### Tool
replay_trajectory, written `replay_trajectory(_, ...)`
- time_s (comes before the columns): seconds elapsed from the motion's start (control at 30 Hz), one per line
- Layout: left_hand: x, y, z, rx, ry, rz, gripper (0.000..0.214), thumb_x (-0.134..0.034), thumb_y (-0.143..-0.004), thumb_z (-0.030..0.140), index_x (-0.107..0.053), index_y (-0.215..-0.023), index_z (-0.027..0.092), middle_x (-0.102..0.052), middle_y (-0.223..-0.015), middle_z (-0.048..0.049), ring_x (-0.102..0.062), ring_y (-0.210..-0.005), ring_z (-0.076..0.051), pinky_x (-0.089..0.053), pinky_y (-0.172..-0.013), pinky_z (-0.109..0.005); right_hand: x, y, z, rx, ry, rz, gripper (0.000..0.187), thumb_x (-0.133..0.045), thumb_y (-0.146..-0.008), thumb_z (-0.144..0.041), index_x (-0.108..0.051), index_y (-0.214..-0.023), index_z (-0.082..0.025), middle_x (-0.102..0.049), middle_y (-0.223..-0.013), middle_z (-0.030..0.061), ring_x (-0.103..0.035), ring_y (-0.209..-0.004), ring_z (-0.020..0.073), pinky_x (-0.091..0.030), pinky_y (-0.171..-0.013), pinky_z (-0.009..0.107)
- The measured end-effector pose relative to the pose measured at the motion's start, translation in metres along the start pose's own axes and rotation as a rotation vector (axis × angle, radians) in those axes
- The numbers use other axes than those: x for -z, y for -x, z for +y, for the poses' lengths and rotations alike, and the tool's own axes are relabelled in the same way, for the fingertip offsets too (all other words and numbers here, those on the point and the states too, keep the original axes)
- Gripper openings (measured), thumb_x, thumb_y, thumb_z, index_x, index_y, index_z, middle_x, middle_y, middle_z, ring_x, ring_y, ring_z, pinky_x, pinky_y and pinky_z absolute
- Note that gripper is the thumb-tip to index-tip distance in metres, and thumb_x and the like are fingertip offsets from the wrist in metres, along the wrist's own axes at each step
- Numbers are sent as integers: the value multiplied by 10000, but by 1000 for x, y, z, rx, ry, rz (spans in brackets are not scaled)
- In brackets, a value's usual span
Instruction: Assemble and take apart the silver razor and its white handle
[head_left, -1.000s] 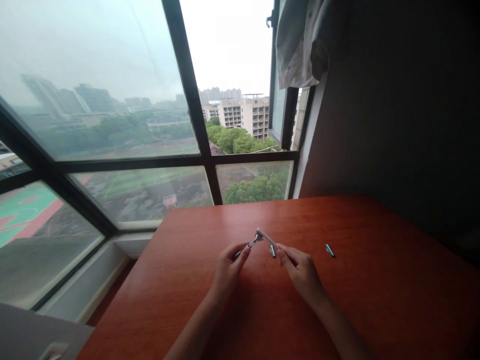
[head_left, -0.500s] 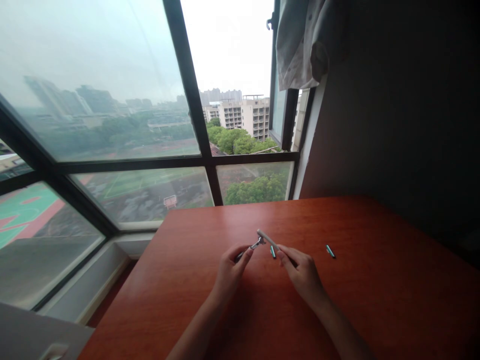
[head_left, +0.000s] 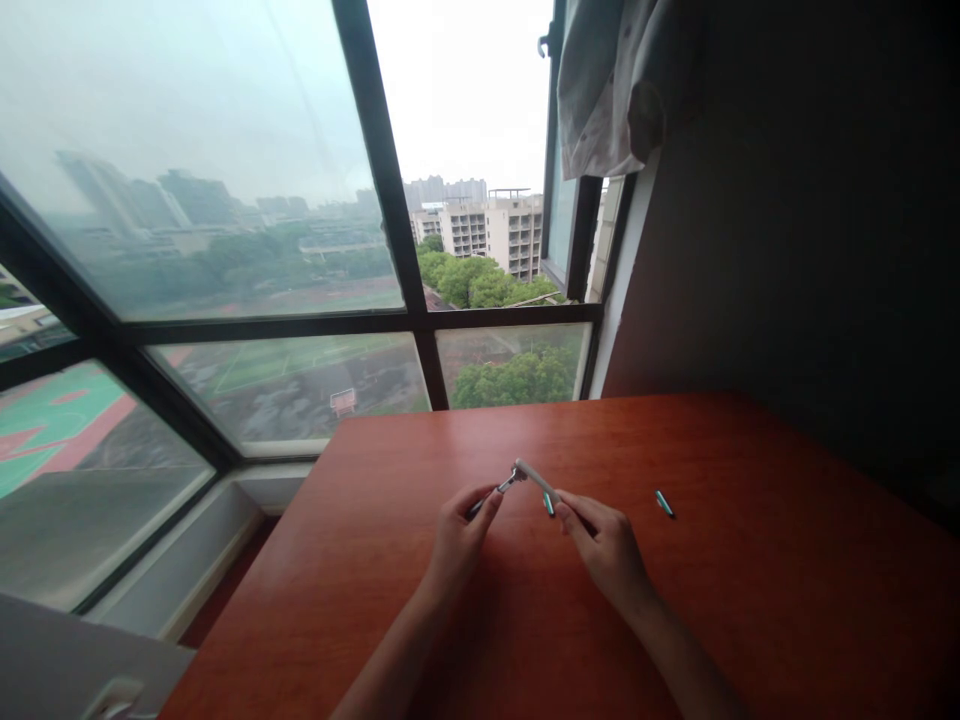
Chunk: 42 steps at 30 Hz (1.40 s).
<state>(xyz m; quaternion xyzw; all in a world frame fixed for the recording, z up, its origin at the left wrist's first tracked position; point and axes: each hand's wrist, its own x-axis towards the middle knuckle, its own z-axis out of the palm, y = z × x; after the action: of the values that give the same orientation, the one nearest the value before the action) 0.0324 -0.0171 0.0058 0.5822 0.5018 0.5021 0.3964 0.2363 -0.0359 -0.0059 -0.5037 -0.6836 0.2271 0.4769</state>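
Over the red-brown wooden table (head_left: 750, 600) both my hands meet at a thin razor-like tool. My left hand (head_left: 457, 535) is closed, pinching the dark handle with its small metal end (head_left: 508, 483). My right hand (head_left: 604, 545) is closed on a pale slim bar (head_left: 534, 476) that touches that metal end, so the two parts form a peak. A small teal piece (head_left: 548, 504) lies on the table just under the bar, beside my right fingers. A second teal piece (head_left: 664, 503) lies farther right, apart from both hands.
A big slanted window with dark frames (head_left: 390, 200) rises behind the table's far edge, looking out on buildings and sports courts. A pale garment (head_left: 607, 90) hangs at the top right. A dark wall (head_left: 810, 220) borders the table's right side.
Almost nothing has moved. The camera view has shifted slightly; my hands stay on the two parts in the same pose.
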Motion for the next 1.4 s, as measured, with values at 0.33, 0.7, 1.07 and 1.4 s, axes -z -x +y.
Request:
replay_trajectory(0.33, 2, 0, -2, 10, 10, 57, 368, -677, -773, 433, -754, -990, 146, -711, -802, -59, -592, -726, -191, -445, -616, -242, -1, 0, 1, 16, 22, 3, 365, -450, -941, -383, -734, -974, -156, -696, -733, 59, -643, -658, 188, -483, -624, 251)
replay_trajectory(0.7, 1, 1, 0, -13, 7, 51, 343, -674, -780, 427, -758, -967, 153, -728, -831, -64, -614, -761, -208, -460, -653, -256, -3, 0, 2, 9, 5, -7, 378, -447, -939, -390, -726, -1018, -148, -703, -751, 71, -637, -652, 190, -486, -615, 256)
replay_trajectory(1.07, 1, 1, 1, -20, 4, 34, 336, -678, -772, 437, -762, -930, 154, -728, -849, -75, -620, -797, -223, -469, -677, -262, -2, 0, 0, -13, 15, -43, 474, -393, -953, -447, -729, -1028, -121, -629, -619, 36, -600, -579, 170, -436, -552, 240)
replay_trajectory(1.4, 3, -1, -3, -27, -11, 10, 350, -680, -767, 448, -768, -916, 143, -716, -791, -63, -603, -711, -193, -447, -614, -246, -1, -1, -5, -63, -53, -90, 464, -385, -956, -432, -730, -929, -124, -559, -565, -3, -568, -551, 153, -399, -547, 229)
